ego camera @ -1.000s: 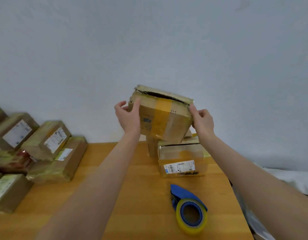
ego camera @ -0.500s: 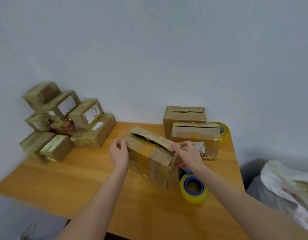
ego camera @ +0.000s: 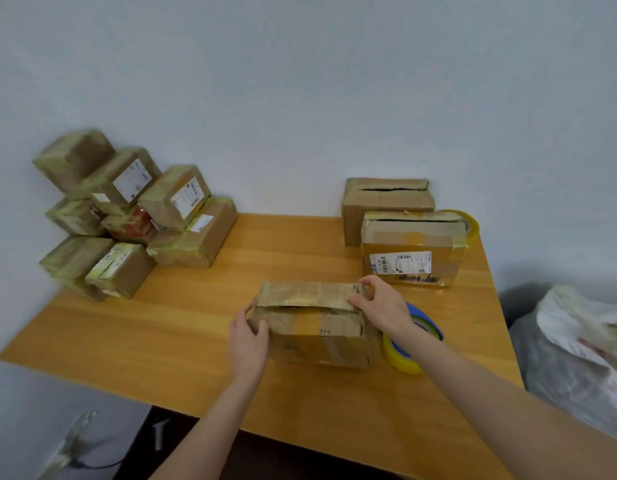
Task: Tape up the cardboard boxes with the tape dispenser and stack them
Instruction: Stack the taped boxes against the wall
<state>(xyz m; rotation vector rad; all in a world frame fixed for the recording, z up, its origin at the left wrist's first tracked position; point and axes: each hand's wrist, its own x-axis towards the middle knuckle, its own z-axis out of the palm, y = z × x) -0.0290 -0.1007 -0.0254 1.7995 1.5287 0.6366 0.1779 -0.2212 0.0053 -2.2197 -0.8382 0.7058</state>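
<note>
A worn cardboard box (ego camera: pixel 314 337) stands on the wooden table (ego camera: pixel 182 323) in front of me, its top flaps loose with a dark gap under them. My left hand (ego camera: pixel 246 337) holds its left end, thumb on the front. My right hand (ego camera: pixel 383 306) grips the right end of the top flap. A blue tape dispenser (ego camera: pixel 412 341) with a yellow roll lies just right of the box, partly hidden by my right wrist. Two untaped boxes (ego camera: pixel 412 247) stand at the back right. A pile of taped boxes (ego camera: pixel 134 216) leans on the wall at the back left.
A spare roll of yellow tape (ego camera: pixel 468 225) peeks out behind the back-right boxes. A large white and grey bag (ego camera: pixel 581 348) sits off the table's right edge. The near table edge (ego camera: pixel 300 441) runs across below my forearms, with dark floor beneath.
The box came down from above the back-right boxes onto the table in front of me and now stands level. The camera tilted down. My hands stayed at its two ends.
</note>
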